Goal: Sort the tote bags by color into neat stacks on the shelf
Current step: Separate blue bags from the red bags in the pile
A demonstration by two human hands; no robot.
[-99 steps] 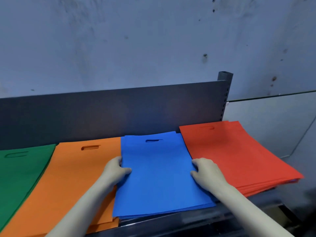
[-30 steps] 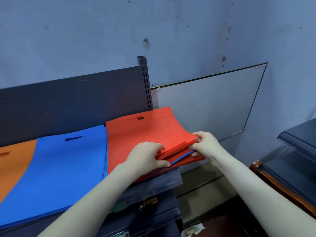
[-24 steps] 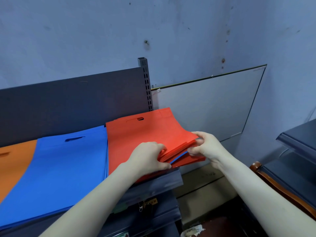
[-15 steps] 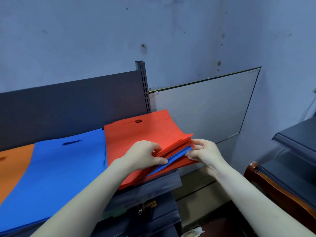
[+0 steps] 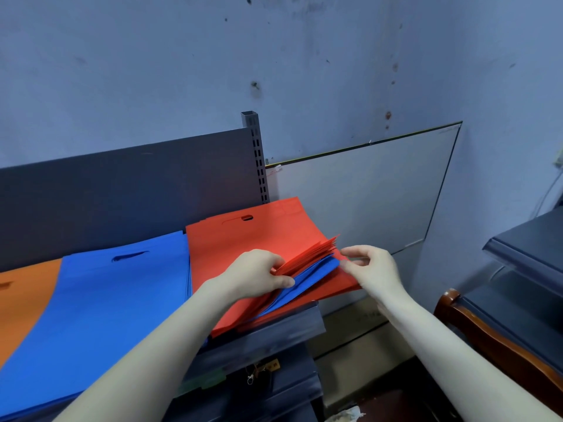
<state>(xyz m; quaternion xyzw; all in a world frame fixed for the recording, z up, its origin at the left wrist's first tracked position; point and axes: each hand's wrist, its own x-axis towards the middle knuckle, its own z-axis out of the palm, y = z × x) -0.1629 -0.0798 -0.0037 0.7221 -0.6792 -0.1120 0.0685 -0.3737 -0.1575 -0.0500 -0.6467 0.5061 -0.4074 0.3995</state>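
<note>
Fanned corner: compared with half a second ago, the lifted red layers splay wider, more of the blue strip shows, and the right hand has loosened from its pinch at the edge.
Orange stack (image 5: pixel 21 300): lies flat at the far left of the shelf (image 5: pixel 274 327), partly cut off by the frame edge.
Blue stack (image 5: pixel 106 315): sits flat just right of the orange, with its handle slot on the far side. It is probably where the stray belongs.
Left hand (image 5: pixel 259 274): grasps the upper layers of the red stack at the near edge, fingers curled over them and thumb beneath, propping them up.
Red stack (image 5: pixel 259 233): sits at the right end of the shelf, its near right corner hanging past the shelf end.
Stray blue bag (image 5: pixel 310 275): is sandwiched inside the red stack, red above and below. Only a strip along its near right edge shows.
Right hand (image 5: pixel 371 266): is just right of the fanned corner, fingers loosely curled and holding nothing. One fingertip is at the blue corner, but whether it touches cannot be told.
Handling: the fabric looks thin, light and floppy, so it should bend rather than resist. The exposed blue corner seems the place to pinch, taking that layer alone and drawing it out toward the near right while the red stays lifted. Neighbouring red bags may drag along and spoil the stack.
</note>
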